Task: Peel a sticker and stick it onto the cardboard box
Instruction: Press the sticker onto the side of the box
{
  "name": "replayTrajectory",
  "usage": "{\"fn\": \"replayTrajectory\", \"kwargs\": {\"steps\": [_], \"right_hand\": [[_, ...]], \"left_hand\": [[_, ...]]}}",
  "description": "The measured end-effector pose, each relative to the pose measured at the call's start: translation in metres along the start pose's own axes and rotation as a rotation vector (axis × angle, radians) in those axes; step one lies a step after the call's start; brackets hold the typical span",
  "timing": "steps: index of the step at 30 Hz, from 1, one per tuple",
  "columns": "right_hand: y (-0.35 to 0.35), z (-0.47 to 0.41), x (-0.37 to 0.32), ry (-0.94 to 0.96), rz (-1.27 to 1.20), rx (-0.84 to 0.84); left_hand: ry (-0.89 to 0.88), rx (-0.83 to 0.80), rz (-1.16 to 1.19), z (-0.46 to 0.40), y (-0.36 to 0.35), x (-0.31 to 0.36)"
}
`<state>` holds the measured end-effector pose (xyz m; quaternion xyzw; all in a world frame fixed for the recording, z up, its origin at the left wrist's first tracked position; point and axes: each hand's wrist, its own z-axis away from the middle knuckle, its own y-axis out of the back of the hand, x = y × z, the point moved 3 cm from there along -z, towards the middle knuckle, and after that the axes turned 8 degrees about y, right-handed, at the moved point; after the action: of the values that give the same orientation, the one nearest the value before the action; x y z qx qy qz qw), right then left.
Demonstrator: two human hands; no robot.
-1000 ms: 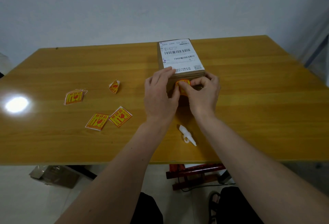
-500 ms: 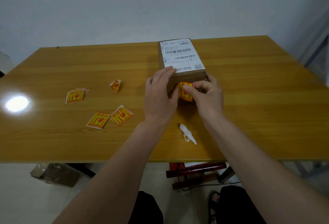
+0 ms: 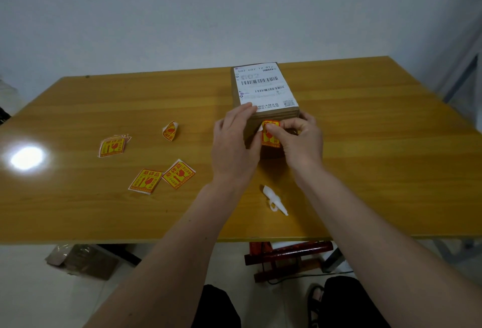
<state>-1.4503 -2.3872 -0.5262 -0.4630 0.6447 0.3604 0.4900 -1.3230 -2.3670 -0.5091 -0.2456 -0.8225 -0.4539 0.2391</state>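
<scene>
A brown cardboard box [image 3: 273,114] with a white shipping label on top stands at the middle of the wooden table [image 3: 365,145]. A yellow and red sticker [image 3: 271,137] lies against the box's near side face. My right hand [image 3: 300,139] has its fingers curled, thumb and fingertips on the sticker's upper part. My left hand [image 3: 233,145] rests on the box's near left corner with straight fingers reaching onto the top label.
Two flat stickers [image 3: 161,177] lie left of my arms, a small stack [image 3: 112,145] sits further left, and a curled one [image 3: 170,131] is behind them. A crumpled white backing strip [image 3: 273,199] lies near the front edge. A red stool stands under the table.
The sticker has spread further down the box's near face. My right hand's fingers have shifted across its top, and my left hand has stayed on the box corner.
</scene>
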Motion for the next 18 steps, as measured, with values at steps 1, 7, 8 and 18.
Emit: {"fn": "replayTrajectory", "kwargs": {"steps": [1, 7, 8, 18], "right_hand": [[0.0000, -0.0002, -0.0007, 0.002, 0.004, 0.005], [-0.0016, -0.0009, -0.0005, 0.015, 0.055, 0.015], [-0.0019, -0.0011, -0.0001, 0.020, 0.067, 0.017], [-0.0039, -0.0020, 0.0002, 0.100, 0.162, 0.065]], "left_hand": [[0.002, 0.003, -0.001, 0.0001, -0.0003, 0.0002], [0.016, 0.022, 0.000, -0.0001, -0.0011, 0.0016], [0.016, 0.029, -0.001, -0.0002, -0.0015, 0.0019], [0.076, 0.098, 0.009, -0.0024, -0.0044, 0.0059]]}}
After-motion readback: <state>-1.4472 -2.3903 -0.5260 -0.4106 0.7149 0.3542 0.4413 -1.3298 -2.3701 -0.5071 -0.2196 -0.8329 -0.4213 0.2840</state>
